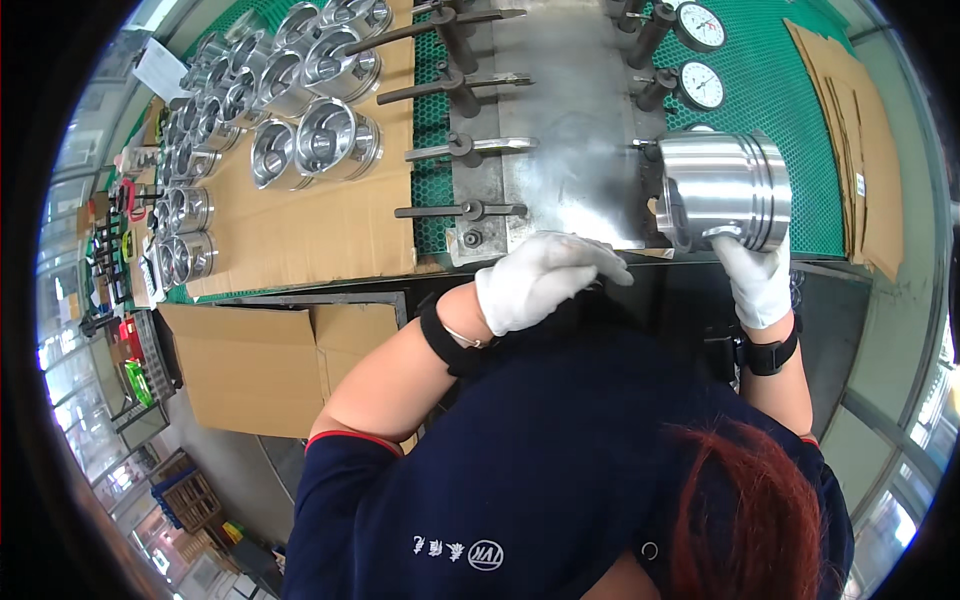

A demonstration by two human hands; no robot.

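Observation:
A shiny metal piston with grooves round one end lies on its side in my gloved right hand. The fingers grip it from below at its grooved end, over the right front of the bench. My left hand, in a white glove too, is held flat at the front edge of the metal plate. Its fingers are stretched out and hold nothing. Just beyond it, clamp bars are bolted along the plate's left side. Two dial gauges stand beyond the piston.
Many pistons stand on cardboard at the left of the bench. Folded cardboard sheets lie on the green mat at the right. A cardboard box is below the bench's front edge at left.

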